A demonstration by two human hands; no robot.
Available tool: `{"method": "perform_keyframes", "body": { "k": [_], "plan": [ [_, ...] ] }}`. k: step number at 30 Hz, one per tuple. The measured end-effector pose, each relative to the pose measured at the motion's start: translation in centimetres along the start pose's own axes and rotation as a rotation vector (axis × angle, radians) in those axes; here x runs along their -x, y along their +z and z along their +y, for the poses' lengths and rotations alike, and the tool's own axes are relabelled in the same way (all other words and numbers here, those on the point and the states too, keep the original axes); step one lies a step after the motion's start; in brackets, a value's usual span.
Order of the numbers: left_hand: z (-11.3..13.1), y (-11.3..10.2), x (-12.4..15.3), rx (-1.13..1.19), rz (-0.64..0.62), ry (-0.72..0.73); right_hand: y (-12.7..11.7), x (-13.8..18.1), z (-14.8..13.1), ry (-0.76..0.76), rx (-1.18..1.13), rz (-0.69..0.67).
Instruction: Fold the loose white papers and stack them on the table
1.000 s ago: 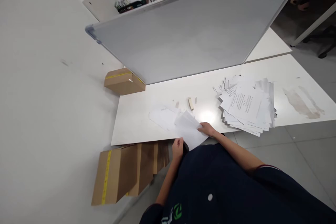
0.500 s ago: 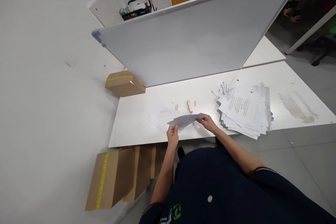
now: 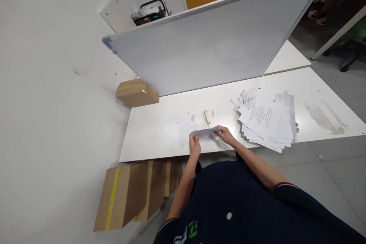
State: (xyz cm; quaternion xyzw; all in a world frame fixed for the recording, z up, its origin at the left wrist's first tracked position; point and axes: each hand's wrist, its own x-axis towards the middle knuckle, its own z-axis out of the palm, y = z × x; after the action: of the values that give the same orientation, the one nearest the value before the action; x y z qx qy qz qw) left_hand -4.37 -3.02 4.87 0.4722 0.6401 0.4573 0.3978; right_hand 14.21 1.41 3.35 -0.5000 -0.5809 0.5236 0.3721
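Observation:
I hold a white sheet of paper (image 3: 206,132) between both hands, just above the near edge of the white table (image 3: 148,137). My left hand (image 3: 195,145) pinches its left end and my right hand (image 3: 225,135) pinches its right end. The sheet shows almost edge-on, as a narrow strip. A folded white paper (image 3: 177,130) lies flat on the table just left of my hands. A small beige stapler-like object (image 3: 207,116) lies behind the sheet, among tiny paper scraps.
A messy stack of printed sheets (image 3: 267,122) lies at the right. A large whiteboard (image 3: 211,42) leans along the table's far side. Cardboard boxes sit at the far left (image 3: 136,92) and on the floor below the table (image 3: 134,194). A stain (image 3: 324,118) marks the right end.
The sheet went from lying at the table edge to being lifted between both hands, then flattened to a narrow edge-on strip. My left hand rose from below the table edge.

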Motion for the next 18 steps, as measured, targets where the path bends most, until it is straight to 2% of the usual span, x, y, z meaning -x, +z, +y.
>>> {"method": "perform_keyframes", "body": {
  "k": [5, 10, 13, 18],
  "plan": [
    [-0.8, 0.4, 0.1, -0.006, -0.015, 0.012, 0.7, 0.0, 0.5, 0.021, -0.005, -0.033],
    [-1.1, 0.5, 0.1, -0.044, 0.031, -0.019, 0.9, -0.3, 1.1, 0.062, 0.017, -0.014],
    [-1.1, 0.5, 0.1, -0.068, 0.062, -0.013, 0.6, -0.3, 1.0, 0.027, 0.061, -0.002],
    [-1.3, 0.4, 0.3, -0.033, 0.037, 0.019, 0.2, -0.1, 0.7, 0.002, 0.117, -0.028]
  ]
}}
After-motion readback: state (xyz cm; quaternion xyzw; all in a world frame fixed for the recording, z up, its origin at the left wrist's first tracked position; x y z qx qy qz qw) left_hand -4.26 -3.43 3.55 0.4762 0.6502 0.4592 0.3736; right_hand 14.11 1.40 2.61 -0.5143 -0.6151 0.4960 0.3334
